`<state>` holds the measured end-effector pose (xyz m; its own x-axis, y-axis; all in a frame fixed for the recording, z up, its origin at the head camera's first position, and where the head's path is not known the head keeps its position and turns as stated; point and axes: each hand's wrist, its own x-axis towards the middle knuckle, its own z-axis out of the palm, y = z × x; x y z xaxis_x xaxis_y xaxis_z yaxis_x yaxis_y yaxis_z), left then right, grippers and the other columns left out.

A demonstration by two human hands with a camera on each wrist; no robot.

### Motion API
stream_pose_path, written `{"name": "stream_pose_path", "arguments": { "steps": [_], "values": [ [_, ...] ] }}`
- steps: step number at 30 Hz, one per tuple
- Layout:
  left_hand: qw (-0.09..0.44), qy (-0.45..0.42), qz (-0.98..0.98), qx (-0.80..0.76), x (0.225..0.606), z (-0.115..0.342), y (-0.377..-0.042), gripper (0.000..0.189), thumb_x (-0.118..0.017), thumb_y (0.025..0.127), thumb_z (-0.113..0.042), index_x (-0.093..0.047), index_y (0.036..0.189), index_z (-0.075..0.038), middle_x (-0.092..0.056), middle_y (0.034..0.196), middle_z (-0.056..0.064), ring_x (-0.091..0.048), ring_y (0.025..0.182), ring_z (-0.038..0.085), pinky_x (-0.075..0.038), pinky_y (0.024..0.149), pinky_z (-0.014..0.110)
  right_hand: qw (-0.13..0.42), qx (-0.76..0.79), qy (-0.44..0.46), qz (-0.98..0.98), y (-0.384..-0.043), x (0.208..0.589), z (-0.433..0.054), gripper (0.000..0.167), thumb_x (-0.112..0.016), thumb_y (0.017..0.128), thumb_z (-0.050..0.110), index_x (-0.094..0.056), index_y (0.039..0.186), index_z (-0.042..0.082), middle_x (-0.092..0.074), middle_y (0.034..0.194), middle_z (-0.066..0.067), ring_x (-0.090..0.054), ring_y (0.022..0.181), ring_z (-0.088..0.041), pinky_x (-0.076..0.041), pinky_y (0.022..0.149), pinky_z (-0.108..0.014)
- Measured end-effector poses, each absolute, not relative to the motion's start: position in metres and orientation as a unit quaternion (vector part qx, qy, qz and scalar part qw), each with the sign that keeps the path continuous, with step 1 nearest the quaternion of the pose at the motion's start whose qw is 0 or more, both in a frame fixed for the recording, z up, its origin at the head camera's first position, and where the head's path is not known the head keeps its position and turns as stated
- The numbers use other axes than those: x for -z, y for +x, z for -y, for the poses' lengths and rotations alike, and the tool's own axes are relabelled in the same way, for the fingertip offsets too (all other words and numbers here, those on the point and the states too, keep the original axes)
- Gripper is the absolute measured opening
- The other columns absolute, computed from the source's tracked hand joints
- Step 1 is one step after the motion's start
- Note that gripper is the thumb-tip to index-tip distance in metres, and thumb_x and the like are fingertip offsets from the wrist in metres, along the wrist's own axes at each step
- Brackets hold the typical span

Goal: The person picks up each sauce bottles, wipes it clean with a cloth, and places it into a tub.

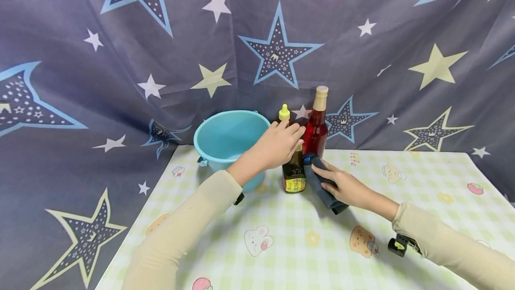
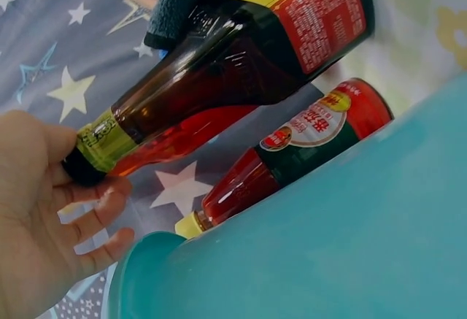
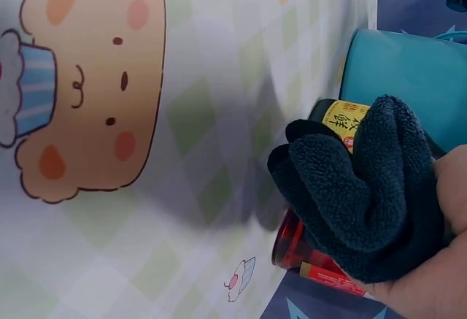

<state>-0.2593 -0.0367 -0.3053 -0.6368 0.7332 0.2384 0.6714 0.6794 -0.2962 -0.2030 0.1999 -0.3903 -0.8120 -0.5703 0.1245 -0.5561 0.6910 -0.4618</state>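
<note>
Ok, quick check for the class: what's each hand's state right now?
Left hand: closed, holding the dark bottle by its top.
Right hand: closed, holding the dark cloth.

Sauce bottle: dark glass, yellow-and-red label, black cap fitted; stands roughly upright on the bench, top held by left hand. Cloth: dark blue-grey, fuzzy, folded; gripped by right hand beside the bottle.

My head feed looks forward and down across the checked tablecloth; my left wrist feed looks close past the turquoise bucket; my right, turned sideways, faces the dark towel up close; both wrist feeds share the soy sauce bottle
</note>
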Motion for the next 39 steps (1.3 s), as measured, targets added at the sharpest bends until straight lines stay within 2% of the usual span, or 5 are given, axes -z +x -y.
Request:
{"name": "stream_pose_path", "arguments": {
  "steps": [9, 21, 28, 31, 39],
  "values": [
    [0.151, -0.395, 0.902, -0.091, 0.3, 0.037, -0.257, 0.042, -0.038, 0.111, -0.036, -0.055, 0.143, -0.015, -0.06, 0.137, 0.003, -0.052, 0.129, 0.029, -0.044, 0.101, 0.043, -0.001, 0.24, -0.313, -0.919, -0.201, 0.394, -0.202, 0.053, -0.061, 0.098, -0.002, -0.048, 0.149, 0.0, -0.03, 0.156, -0.039, -0.048, 0.061, -0.006, -0.041, 0.057, -0.022],
    [0.165, -0.388, 0.904, -0.07, 0.306, 0.035, -0.256, 0.041, -0.039, 0.111, -0.036, -0.057, 0.14, -0.015, -0.061, 0.132, 0.002, -0.051, 0.125, 0.027, -0.045, 0.096, 0.041, -0.028, 0.244, -0.3, -0.922, -0.196, 0.403, -0.2, 0.054, -0.063, 0.097, -0.001, -0.049, 0.149, 0.001, -0.033, 0.156, -0.037, -0.067, 0.11, -0.044, -0.047, 0.066, -0.026],
    [0.163, -0.377, 0.91, -0.056, 0.306, 0.032, -0.257, 0.042, -0.037, 0.111, -0.035, -0.055, 0.143, -0.014, -0.059, 0.135, 0.003, -0.05, 0.126, 0.027, -0.044, 0.099, 0.042, 0.009, 0.238, -0.289, -0.927, -0.194, 0.411, -0.202, 0.05, -0.063, 0.097, -0.003, -0.051, 0.146, -0.004, -0.033, 0.155, -0.038, -0.068, 0.099, -0.043, -0.044, 0.059, -0.023],
    [0.174, -0.367, 0.912, -0.056, 0.308, 0.033, -0.256, 0.043, -0.035, 0.111, -0.036, -0.055, 0.143, -0.015, -0.059, 0.133, 0.002, -0.051, 0.121, 0.026, -0.045, 0.097, 0.041, 0.014, 0.226, -0.301, -0.926, -0.196, 0.412, -0.202, 0.048, -0.063, 0.096, -0.004, -0.054, 0.143, -0.006, -0.035, 0.153, -0.039, -0.062, 0.118, -0.049, -0.044, 0.062, -0.023],
    [0.256, -0.338, 0.904, -0.058, 0.322, 0.031, -0.255, 0.045, -0.044, 0.108, -0.044, -0.059, 0.141, -0.016, -0.065, 0.128, 0.002, -0.057, 0.114, 0.026, -0.048, 0.091, 0.04, 0.059, 0.202, -0.309, -0.928, -0.199, 0.41, -0.199, 0.045, -0.063, 0.095, -0.004, -0.057, 0.14, -0.005, -0.034, 0.152, -0.043, -0.07, 0.081, -0.03, -0.042, 0.057, -0.021]
  ]
}}
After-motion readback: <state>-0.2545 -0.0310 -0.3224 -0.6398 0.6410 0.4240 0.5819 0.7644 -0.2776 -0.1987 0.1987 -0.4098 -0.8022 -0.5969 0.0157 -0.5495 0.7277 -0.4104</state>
